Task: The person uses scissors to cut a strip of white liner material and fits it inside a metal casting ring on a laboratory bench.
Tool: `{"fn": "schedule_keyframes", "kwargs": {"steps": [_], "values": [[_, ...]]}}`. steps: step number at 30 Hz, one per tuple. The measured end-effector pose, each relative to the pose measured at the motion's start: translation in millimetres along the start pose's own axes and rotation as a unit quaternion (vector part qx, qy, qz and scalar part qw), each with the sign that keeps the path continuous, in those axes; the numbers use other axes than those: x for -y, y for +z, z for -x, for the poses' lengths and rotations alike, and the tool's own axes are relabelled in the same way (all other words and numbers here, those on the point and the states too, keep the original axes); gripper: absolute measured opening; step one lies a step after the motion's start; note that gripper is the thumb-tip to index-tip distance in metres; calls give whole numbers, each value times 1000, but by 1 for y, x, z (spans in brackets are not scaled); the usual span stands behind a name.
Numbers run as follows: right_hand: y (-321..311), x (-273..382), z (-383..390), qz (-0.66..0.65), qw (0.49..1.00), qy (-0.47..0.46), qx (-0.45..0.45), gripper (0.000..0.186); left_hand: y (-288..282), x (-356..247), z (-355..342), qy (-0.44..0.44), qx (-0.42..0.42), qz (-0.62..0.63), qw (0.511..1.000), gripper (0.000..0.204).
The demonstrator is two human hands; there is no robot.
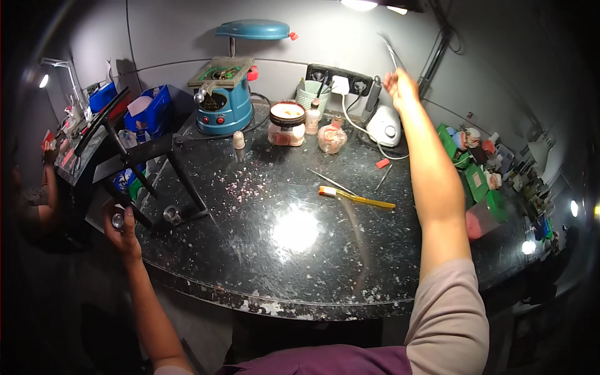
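Note:
My right hand [402, 87] is raised near the wall at the right, above a white box with a round knob [384, 127]. Its fingers are closed on a thin metal hand tool [391, 50], whose upper end is blurred. At the table's left edge, my left hand [127, 236] has its thumb and fingers about a small, shiny round glass cup [117, 220]. A similar small glass cup [171, 214] stands on the table, beside a leg of the black metal frame [181, 175].
On the black table [250, 262] lie a yellow-handled brush [359, 198], metal tools and pink crumbs [240, 187]. Behind stand a blue machine [225, 109], a dark-rimmed jar [287, 128], a bottle [312, 119] and a round flask [332, 137]. A co-worker's hand [49, 154] shows far left.

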State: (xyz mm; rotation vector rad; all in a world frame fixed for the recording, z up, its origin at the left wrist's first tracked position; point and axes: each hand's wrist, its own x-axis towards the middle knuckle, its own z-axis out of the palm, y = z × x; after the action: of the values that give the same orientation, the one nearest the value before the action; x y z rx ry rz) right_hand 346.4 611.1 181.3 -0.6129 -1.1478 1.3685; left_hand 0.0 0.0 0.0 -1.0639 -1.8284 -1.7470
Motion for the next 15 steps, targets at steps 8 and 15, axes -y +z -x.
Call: {"fn": "schedule_keyframes", "kwargs": {"steps": [8,15], "values": [[-104,26,151,-136,971,165,107,5,-4,-38,11,159,-220,-49,961,41],[-84,-12,280,-39,963,138,230,39,158,-218,57,151,162,138,965,36]]}}
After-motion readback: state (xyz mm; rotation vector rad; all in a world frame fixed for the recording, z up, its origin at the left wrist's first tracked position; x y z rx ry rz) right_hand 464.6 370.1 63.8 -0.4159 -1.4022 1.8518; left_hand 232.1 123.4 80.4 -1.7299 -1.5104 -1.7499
